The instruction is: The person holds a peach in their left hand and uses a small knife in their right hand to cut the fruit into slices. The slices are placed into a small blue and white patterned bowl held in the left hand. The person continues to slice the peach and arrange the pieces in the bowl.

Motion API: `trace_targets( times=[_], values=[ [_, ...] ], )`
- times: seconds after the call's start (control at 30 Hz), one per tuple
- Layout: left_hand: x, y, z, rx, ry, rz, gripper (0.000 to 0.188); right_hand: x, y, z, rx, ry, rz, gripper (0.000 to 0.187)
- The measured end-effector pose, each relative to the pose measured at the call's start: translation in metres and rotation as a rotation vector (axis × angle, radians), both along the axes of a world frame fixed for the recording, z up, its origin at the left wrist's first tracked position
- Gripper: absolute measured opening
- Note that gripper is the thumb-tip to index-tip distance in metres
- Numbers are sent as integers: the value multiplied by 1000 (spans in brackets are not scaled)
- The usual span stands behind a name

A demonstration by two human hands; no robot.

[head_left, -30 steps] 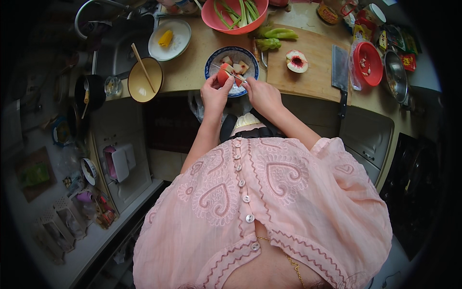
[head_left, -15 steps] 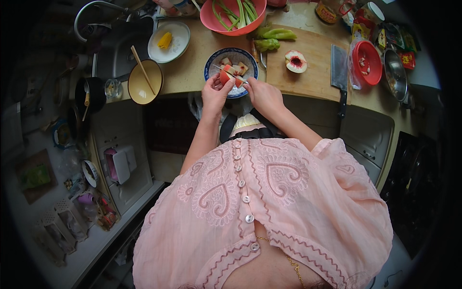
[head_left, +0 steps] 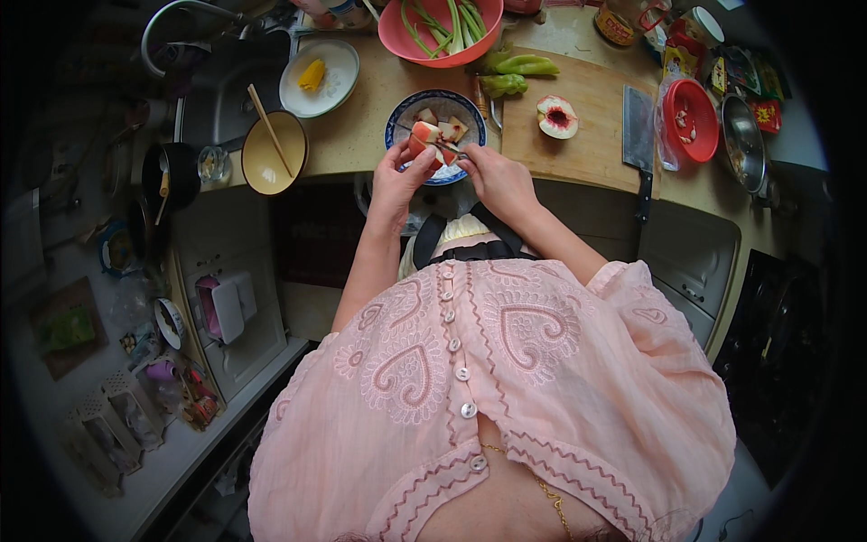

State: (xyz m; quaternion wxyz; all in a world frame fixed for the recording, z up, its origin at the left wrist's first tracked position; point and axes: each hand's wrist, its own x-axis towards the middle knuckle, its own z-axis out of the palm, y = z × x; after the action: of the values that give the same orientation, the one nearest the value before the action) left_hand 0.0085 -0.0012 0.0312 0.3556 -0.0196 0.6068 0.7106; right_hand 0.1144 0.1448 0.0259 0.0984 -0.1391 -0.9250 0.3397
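Note:
Closed fingers of my left hand (head_left: 397, 188) hold a red-skinned peach piece (head_left: 422, 135) with pale cut flesh. My right hand (head_left: 498, 183) grips a small knife (head_left: 450, 148), its blade against the peach; the handle is mostly hidden in my fingers. Both hands are over the near side of a blue-rimmed dish (head_left: 393, 124), where several cut peach chunks (head_left: 452, 128) lie. To the right, a peach half (head_left: 557, 117) sits cut side up on the wooden cutting board (head_left: 578, 158), with a dark red hollow in its middle.
A cleaver (head_left: 638, 135) lies on the board's right side, handle over the counter edge. Green peppers (head_left: 524, 65) rest at its back left. Around stand a pink basin (head_left: 439, 60) of green stalks, a white plate (head_left: 341, 95), a yellow bowl (head_left: 257, 163) with chopsticks, and a red basket (head_left: 702, 154).
The knife blade has shifted and tilted lower across the peach piece, showing more pale cut flesh. My left hand has turned slightly, still holding the peach.

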Motion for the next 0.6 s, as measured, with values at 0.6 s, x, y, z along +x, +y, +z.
trace_targets(
  times=[0.6],
  values=[
    [-3,9,-6,-532,527,34,67,0,-5,2,-44,-109,-21,21]
  ],
)
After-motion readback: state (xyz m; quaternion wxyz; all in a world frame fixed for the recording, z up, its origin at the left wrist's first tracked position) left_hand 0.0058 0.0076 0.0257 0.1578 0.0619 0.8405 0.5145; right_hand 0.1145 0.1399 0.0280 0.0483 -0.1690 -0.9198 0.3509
